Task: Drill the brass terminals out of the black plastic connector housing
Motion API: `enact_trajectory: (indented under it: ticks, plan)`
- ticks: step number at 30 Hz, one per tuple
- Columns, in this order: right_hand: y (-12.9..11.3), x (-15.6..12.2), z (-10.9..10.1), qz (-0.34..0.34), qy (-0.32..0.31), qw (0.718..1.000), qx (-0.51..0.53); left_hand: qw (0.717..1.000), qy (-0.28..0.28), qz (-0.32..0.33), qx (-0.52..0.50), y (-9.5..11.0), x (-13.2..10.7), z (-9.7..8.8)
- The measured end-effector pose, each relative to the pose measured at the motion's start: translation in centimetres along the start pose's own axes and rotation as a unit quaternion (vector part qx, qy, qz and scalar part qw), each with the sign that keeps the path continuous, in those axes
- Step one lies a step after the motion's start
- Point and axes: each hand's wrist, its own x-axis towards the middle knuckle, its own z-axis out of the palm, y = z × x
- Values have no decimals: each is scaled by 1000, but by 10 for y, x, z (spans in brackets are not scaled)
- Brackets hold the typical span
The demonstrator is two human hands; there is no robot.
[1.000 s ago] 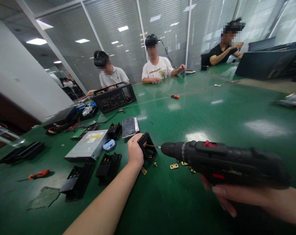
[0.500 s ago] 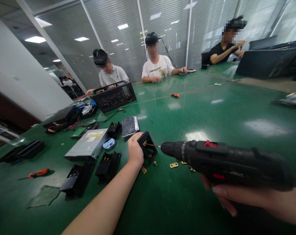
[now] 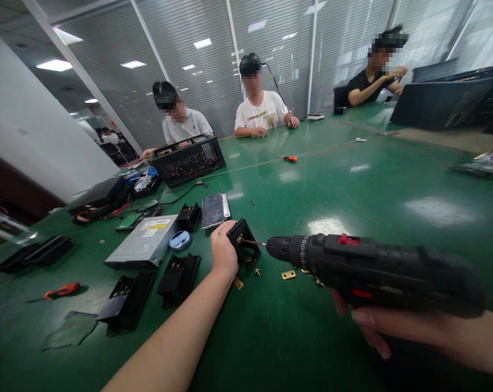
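Observation:
My left hand [image 3: 223, 250] grips a small black plastic bracket [image 3: 245, 246] and holds it tilted up on the green table [image 3: 352, 185]. My right hand [image 3: 397, 329] is wrapped round the grip of a black cordless screwdriver [image 3: 373, 269]. Its thin bit [image 3: 252, 242] points left and touches a brass fitting on the bracket. Small brass plates [image 3: 288, 275] and a brass screw [image 3: 257, 271] lie on the table just below the bracket.
Left of my arm lie two black brackets [image 3: 179, 275] [image 3: 126, 302], a grey optical drive [image 3: 146, 245], a blue round part [image 3: 180, 239], a red-handled screwdriver [image 3: 61, 291] and a black computer case [image 3: 188, 160]. Three other people sit along the far edge.
Almost nothing has moved; both hands keep their hold. The view has drifted slightly. The person in the white shirt at the far side has drawn a hand back.

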Motion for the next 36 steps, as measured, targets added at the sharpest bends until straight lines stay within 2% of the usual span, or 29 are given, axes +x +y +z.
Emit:
enact_trajectory:
  ticks: [8, 11, 18, 24, 26, 30, 34, 36]
  plan:
    - [9, 0, -5, -25, -8, 1000, -6, 1000, -12, -4, 2, 1, -2, 1]
    - [8, 1, -6, -18, -5, 1000, -9, 1000, 0, 1, 4, 2, -1, 1]
    - [1, -2, -3, 3, -12, 999, -41, 1000, -12, -1, -4, 3, -2, 2]
    - [17, 1, -8, -20, -15, 999, -23, 1000, -4, 8, 1, 3, -1, 2]
    - [26, 6, -14, -33, -31, 999, -19, 1000, -1, 13, 0, 3, -1, 1]
    - [35, 14, -22, -60, -101, 992, -38, 1000, -11, 16, 4, 1, -1, 0]
    - [34, 14, -23, -42, -74, 995, -47, 1000, -13, 2, 1, -1, 0, 0]
    - [36, 15, -24, -57, -95, 992, -54, 1000, -5, 0, -3, -1, 0, 0]
